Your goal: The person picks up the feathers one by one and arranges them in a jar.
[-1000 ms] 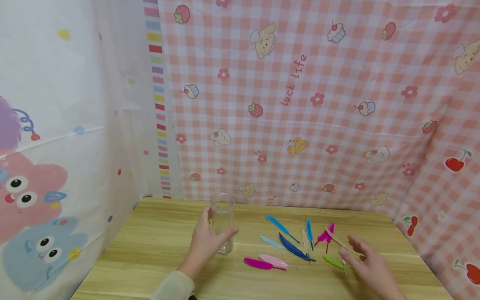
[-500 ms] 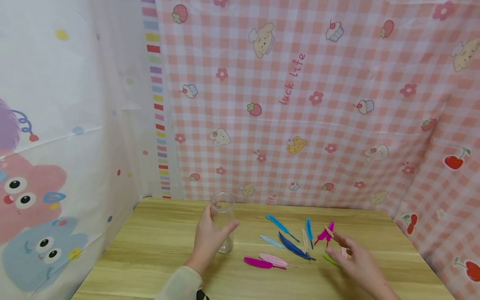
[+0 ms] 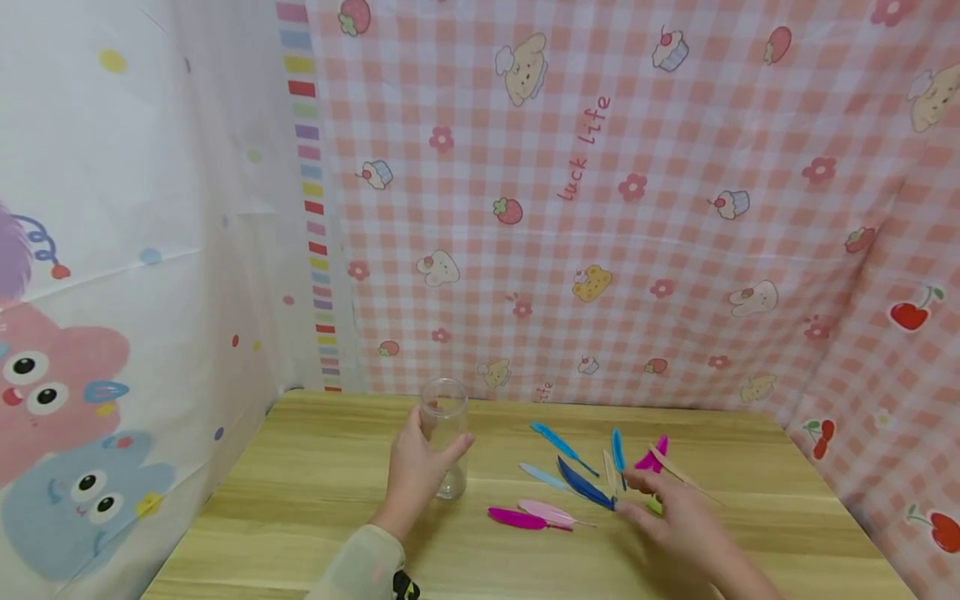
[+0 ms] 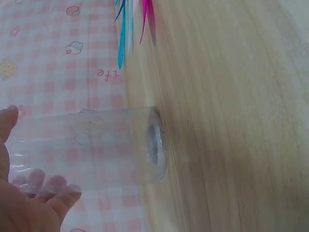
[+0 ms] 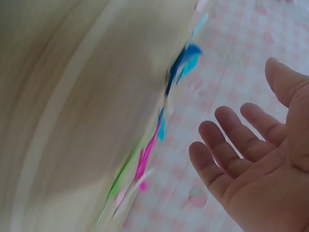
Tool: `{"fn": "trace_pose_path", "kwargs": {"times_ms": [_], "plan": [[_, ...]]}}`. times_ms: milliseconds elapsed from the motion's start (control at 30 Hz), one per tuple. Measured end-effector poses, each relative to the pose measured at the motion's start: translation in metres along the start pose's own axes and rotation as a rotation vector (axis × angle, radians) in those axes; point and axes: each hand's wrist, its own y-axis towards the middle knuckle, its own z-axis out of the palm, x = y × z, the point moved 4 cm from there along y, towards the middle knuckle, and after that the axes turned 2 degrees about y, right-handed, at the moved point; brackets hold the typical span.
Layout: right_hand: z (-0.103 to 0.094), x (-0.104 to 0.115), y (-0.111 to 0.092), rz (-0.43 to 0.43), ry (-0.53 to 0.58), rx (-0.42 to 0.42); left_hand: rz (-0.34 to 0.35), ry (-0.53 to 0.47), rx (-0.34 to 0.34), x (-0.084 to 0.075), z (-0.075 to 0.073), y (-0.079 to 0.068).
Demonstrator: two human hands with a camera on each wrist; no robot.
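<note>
Fingers of the left hand (image 3: 420, 475) curled round the jar (image 3: 447, 429), thumb on the near side, fingertips visible through the clear wall in the left wrist view. Jar upright at the table (image 3: 322, 500), mouth up, left of every feather. Fingers and thumb of the right hand (image 3: 686, 521) apart from one another, palm bare in the right wrist view; thumb tip, from the head view, just beside the quill end of the dark blue feather (image 3: 581, 482), contact impossible to tell.

Writing on the checked cloth (image 3: 465, 100): pink "luck life" (image 3: 585, 148), slanting upward; lower down, a partial "ife" (image 3: 544, 392), cut off at the far table edge and upside down in the left wrist view. At left, a white cloth (image 3: 165, 333) with cartoon figures.

Nearest the person, a magenta feather (image 3: 516, 519) beside a pale pink feather (image 3: 542, 509). Behind these, a pale blue feather (image 3: 542, 476); farther back, two bright blue feathers (image 3: 555, 440). At right, a magenta pair (image 3: 662, 447) with a cream feather (image 3: 678, 472) across it. In the way: the right hand, before most of the green feather (image 3: 654, 505). Around the left forearm, a pale sleeve (image 3: 360, 562).
</note>
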Motion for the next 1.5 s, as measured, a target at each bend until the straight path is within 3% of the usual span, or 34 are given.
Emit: {"fn": "trace_pose_path", "kwargs": {"times_ms": [233,467,600,900,1100,1300,1400,1500], "plan": [[0.033,0.041,0.016,-0.128,-0.015,0.152,0.015,0.015,0.001,-0.002,-0.001,0.0],[0.075,0.085,0.037,-0.293,-0.09,0.245,0.01,0.02,0.01,-0.002,-0.001,-0.001],[0.098,0.102,0.05,-0.334,-0.118,0.293,0.014,0.025,0.0,-0.001,0.0,0.0],[0.124,0.106,0.068,-0.17,-0.197,0.383,0.023,0.032,-0.009,0.0,0.002,-0.001],[0.13,0.108,0.07,-0.147,-0.21,0.397,0.029,0.044,-0.027,-0.001,-0.002,0.001],[0.128,0.111,0.067,-0.177,-0.212,0.405,0.014,0.033,-0.018,-0.001,-0.002,0.0],[0.117,0.115,0.069,-0.175,-0.152,0.393,0.01,0.03,-0.012,0.001,-0.001,0.0],[0.092,0.124,0.079,-0.17,-0.039,0.34,0.015,0.025,-0.014,0.002,0.0,0.0]]}}
